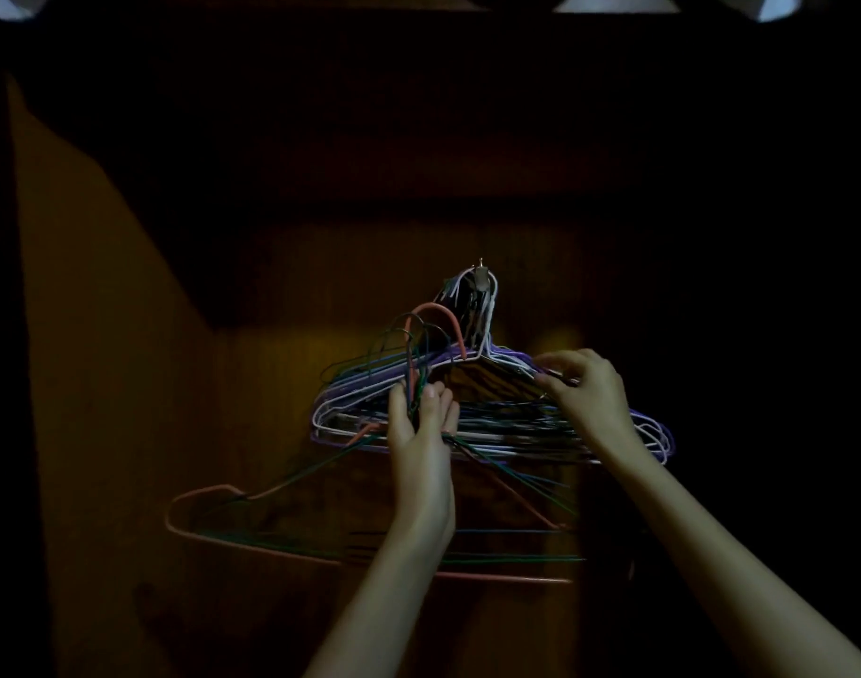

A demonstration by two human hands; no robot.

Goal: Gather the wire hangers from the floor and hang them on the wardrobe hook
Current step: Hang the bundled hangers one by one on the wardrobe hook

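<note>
Up high, left hand (421,423) grips loose hangers (370,526); right hand (582,389) pinches hung bundle (492,428).

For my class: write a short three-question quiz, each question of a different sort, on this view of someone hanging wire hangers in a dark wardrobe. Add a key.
1. True or false: the small metal wardrobe hook already carries white and purple wire hangers.
2. Which hand grips the necks of the loose bundle of green, blue and salmon-pink wire hangers? A) left hand B) right hand
3. Fill in: the salmon-pink hook top of the bundle sits to the ___ of the wardrobe hook.

Key: 1 true; 2 A; 3 left.
</note>
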